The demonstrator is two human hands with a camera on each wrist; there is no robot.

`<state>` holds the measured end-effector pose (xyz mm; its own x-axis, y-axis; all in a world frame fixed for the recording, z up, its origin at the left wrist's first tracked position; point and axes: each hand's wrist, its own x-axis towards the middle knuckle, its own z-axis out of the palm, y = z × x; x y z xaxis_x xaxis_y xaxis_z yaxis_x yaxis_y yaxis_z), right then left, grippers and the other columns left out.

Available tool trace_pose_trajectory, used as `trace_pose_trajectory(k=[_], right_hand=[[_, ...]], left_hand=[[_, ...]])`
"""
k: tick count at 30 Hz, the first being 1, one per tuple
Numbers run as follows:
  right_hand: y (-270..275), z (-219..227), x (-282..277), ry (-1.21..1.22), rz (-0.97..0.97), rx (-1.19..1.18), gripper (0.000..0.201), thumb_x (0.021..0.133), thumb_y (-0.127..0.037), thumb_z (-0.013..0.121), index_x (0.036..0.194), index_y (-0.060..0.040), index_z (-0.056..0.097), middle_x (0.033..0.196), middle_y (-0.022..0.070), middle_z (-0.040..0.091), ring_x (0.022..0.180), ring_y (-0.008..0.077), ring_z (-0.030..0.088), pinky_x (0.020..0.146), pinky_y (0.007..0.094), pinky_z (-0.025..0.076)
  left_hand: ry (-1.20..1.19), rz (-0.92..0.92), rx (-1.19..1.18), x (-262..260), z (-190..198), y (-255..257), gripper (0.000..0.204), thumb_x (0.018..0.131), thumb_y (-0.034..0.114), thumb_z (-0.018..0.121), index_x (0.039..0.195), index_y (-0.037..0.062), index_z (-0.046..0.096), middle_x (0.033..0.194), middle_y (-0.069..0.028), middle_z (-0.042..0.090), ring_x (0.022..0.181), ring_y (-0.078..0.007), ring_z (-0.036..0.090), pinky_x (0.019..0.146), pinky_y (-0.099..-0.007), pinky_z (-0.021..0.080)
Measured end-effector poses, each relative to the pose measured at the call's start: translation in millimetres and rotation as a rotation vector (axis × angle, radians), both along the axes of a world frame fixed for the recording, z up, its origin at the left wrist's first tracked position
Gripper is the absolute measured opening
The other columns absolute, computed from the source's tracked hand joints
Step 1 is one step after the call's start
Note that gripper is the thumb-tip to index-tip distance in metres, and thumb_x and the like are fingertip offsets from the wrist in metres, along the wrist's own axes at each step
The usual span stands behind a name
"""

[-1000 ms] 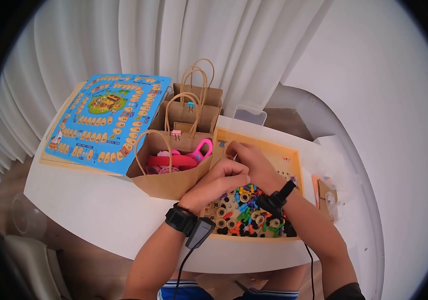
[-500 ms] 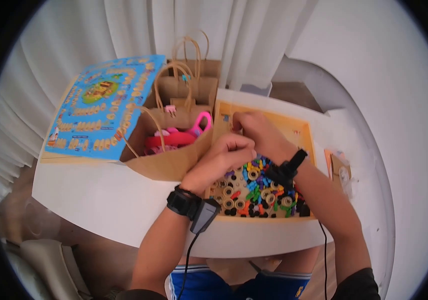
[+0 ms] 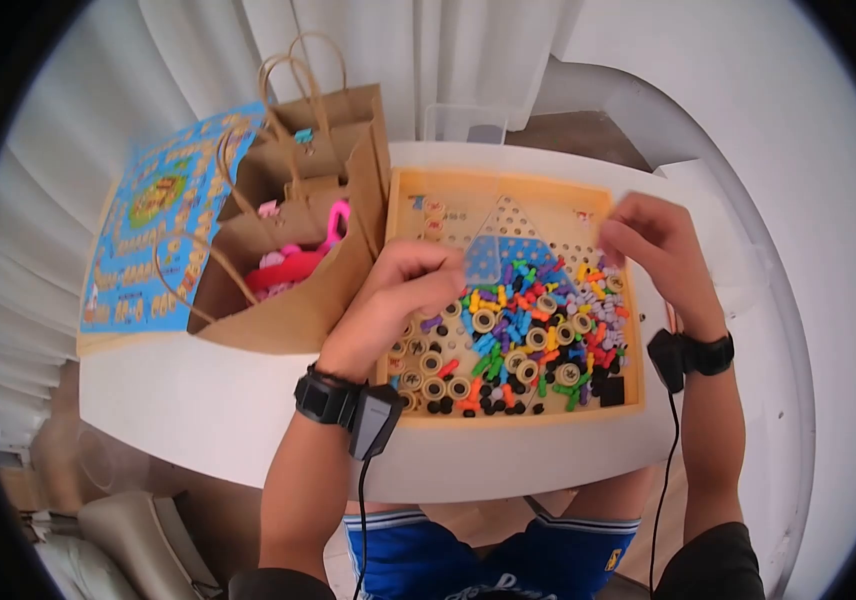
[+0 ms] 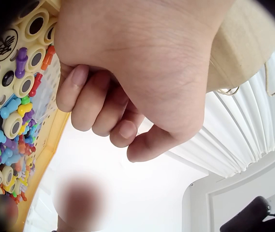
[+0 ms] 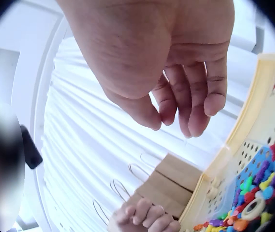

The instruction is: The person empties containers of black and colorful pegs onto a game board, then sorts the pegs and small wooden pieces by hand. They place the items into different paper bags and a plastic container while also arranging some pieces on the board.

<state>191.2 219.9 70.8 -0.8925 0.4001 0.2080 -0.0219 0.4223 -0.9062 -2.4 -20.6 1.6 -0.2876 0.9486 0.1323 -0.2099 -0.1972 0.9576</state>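
My left hand point(image 3: 400, 300) hovers over the left part of a wooden game board tray point(image 3: 508, 412), its fingers curled in toward the palm. No held thing shows among those fingers in the left wrist view; the inside of the palm is hidden. My right hand point(image 3: 656, 245) is raised at the tray's right edge, with fingers loosely bent and nothing in them in the right wrist view. Colourful pegs point(image 3: 508, 325) lie heaped in the tray, mixed with round wooden discs point(image 3: 459, 388) and small black pieces. Two discs point(image 3: 435, 209) sit apart near its upper left corner.
Left of the tray stand brown paper bags point(image 3: 293, 320) with looped handles, the front one holding pink and red things point(image 3: 288, 268). A blue game sheet point(image 3: 163, 200) lies behind them at the left. A clear plastic container point(image 3: 463, 125) stands at the table's back edge.
My hands were close together over the tray; now they are apart, the right one moved to the right edge. The tray's upper middle has come into sight. The head view has shifted.
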Motion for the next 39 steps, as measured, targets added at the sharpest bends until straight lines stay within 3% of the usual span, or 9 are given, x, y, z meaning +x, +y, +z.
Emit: trace_pose_trajectory(k=[2,4,6,7,12,23,28,30,39], right_hand=[[20.3,-9.8,28.9,0.027,-0.078,-0.103,0.028,0.102,-0.017,0.066,0.079,-0.003,0.057,0.067,0.0003,0.057,0.059,0.0074,0.05,0.056,0.025,0.04],[40.8,-28.3,50.9,0.063,-0.155,-0.213,0.03,0.103,-0.016,0.063,0.076,-0.0058,0.054,0.065,-0.0013,0.052,0.057,0.0068,0.045,0.054,0.0245,0.035],[55.9,-46.5,61.9,0.171,-0.044,-0.523,0.04,0.104,-0.019,0.058,0.069,-0.0107,0.04,0.06,-0.0045,0.036,0.054,0.0059,0.03,0.052,0.026,0.024],[58.1,-51.3,64.6,0.195,-0.036,-0.542,0.042,0.105,-0.015,0.056,0.069,-0.0123,0.033,0.063,-0.0065,0.027,0.054,0.0062,0.025,0.052,0.0269,0.02],[64.7,-58.0,67.4,0.357,-0.06,-0.734,0.041,0.102,-0.013,0.055,0.068,-0.0129,0.032,0.063,-0.0058,0.026,0.054,0.007,0.021,0.052,0.0282,0.019],[72.9,-86.4,63.7,0.318,-0.142,-0.981,0.042,0.097,-0.003,0.055,0.065,-0.0131,0.029,0.062,-0.0051,0.026,0.052,0.0069,0.021,0.049,0.0289,0.019],[72.8,-88.7,62.5,0.322,-0.151,-0.925,0.044,0.097,-0.004,0.057,0.064,-0.0131,0.028,0.062,-0.0055,0.025,0.052,0.0066,0.02,0.05,0.0284,0.018],[67.3,-84.0,61.6,0.237,-0.183,-0.84,0.045,0.097,-0.006,0.059,0.063,-0.0125,0.03,0.061,-0.0064,0.025,0.053,0.0063,0.022,0.051,0.0285,0.017],[62.2,-86.8,62.6,0.131,-0.157,-0.677,0.046,0.098,-0.01,0.06,0.062,-0.0113,0.033,0.06,-0.0068,0.029,0.055,0.0052,0.025,0.053,0.0284,0.018]], left_hand=[[-0.049,0.063,-0.04,2.5,1.5,-1.3,0.031,0.093,0.019,0.065,0.068,0.0083,0.049,0.066,0.007,0.041,0.063,-0.0032,0.038,0.058,-0.0238,0.029],[-0.027,0.048,-0.07,0.2,0.4,-2.6,0.031,0.091,0.019,0.066,0.067,0.0066,0.05,0.068,0.0054,0.044,0.065,-0.004,0.039,0.06,-0.0235,0.03],[-0.037,0.029,-0.038,-0.6,2.1,-2.3,0.032,0.09,0.019,0.066,0.067,0.006,0.047,0.068,0.0044,0.044,0.065,-0.0058,0.039,0.06,-0.0244,0.029],[-0.037,0.025,-0.035,0.0,3.2,-2.9,0.032,0.088,0.018,0.066,0.067,0.0053,0.045,0.068,0.0026,0.042,0.065,-0.0081,0.038,0.06,-0.0268,0.027],[-0.049,0.053,-0.031,5.8,7.7,-2.2,0.036,0.087,0.017,0.066,0.066,0.0048,0.039,0.065,0.0014,0.035,0.065,-0.0118,0.032,0.06,-0.0306,0.025],[-0.053,0.123,0.028,11.3,7.1,-3.8,0.038,0.086,0.012,0.065,0.063,0.0056,0.034,0.059,0.0008,0.029,0.056,-0.0137,0.027,0.056,-0.0333,0.02],[-0.079,0.094,0.014,8.2,6.1,-5.9,0.037,0.085,0.011,0.065,0.063,0.0052,0.035,0.058,0.0005,0.029,0.055,-0.014,0.027,0.056,-0.0338,0.019],[-0.088,0.072,-0.003,8.2,6.3,-7.2,0.043,0.089,0.022,0.068,0.065,0.0064,0.036,0.062,0.0018,0.03,0.06,-0.0135,0.026,0.059,-0.0327,0.022],[-0.121,0.036,0.058,7.4,6.3,-6.9,0.038,0.089,0.014,0.067,0.065,0.0047,0.039,0.061,0.0008,0.033,0.06,-0.0136,0.028,0.06,-0.0328,0.023]])
